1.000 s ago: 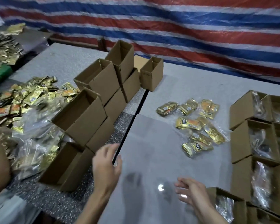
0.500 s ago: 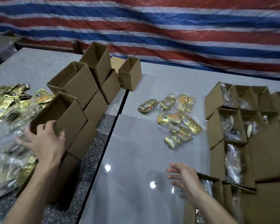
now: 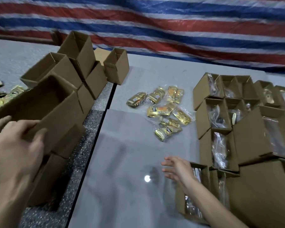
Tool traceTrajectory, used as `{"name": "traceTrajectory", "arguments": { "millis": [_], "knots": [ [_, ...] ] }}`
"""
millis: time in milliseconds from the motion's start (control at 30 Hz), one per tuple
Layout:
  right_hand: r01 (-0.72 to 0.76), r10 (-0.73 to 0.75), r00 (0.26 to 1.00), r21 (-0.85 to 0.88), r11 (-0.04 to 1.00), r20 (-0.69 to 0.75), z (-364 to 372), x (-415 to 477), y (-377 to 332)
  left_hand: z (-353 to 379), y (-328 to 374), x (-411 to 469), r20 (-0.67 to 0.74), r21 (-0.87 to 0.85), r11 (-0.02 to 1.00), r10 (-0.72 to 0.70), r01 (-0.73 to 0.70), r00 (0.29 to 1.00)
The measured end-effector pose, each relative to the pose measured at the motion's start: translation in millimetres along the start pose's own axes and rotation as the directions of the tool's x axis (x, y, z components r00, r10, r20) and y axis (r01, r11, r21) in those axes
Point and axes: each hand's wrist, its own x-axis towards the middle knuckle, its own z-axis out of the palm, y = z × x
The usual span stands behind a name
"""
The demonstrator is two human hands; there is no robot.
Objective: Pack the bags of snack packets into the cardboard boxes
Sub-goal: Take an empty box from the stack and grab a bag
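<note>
**Empty box taken up at the packing desk**

A person's left hand (image 3: 15, 145) grips the near wall of an open, empty cardboard box (image 3: 44, 107) atop a stack at the left. The right hand (image 3: 179, 170) hovers over the grey desk (image 3: 122, 186), fingers spread, holding nothing. A clear bag of gold snack packets (image 3: 164, 111) lies mid-desk, between the empty boxes and the filled boxes (image 3: 220, 116) at right.

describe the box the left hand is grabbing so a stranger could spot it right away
Find the stack of empty cardboard boxes on the left of the grey table. Nearest the camera, one open box sits tilted on top. Only it has the left hand gripping its near wall.
</note>
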Motion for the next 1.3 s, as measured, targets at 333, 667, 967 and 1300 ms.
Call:
{"name": "traceTrajectory", "arguments": {
  "millis": [333,667,967,1300],
  "knots": [
    [0.02,-0.018,0.998,0.037,0.999,-0.052,-3,-3,-3,70,96,-112,0.31,0.099,0.885,0.407,-0.455,0.859],
    [0.017,-0.028,0.999,-0.265,0.964,-0.04,-9,13,17,163,60,-162,0.554,-0.092,0.843,0.486,-0.53,0.676],
    [-0.046,0.015,0.997,-0.395,0.917,-0.082,-12,25,23,212,55,-175,0.6,-0.17,0.914,0.392,-0.368,0.697],
    [-0.015,-0.024,0.995,-0.404,0.915,-0.092,-21,36,15,213,85,-156,0.684,-0.129,0.906,0.375,-0.402,0.626]
  ]
}}
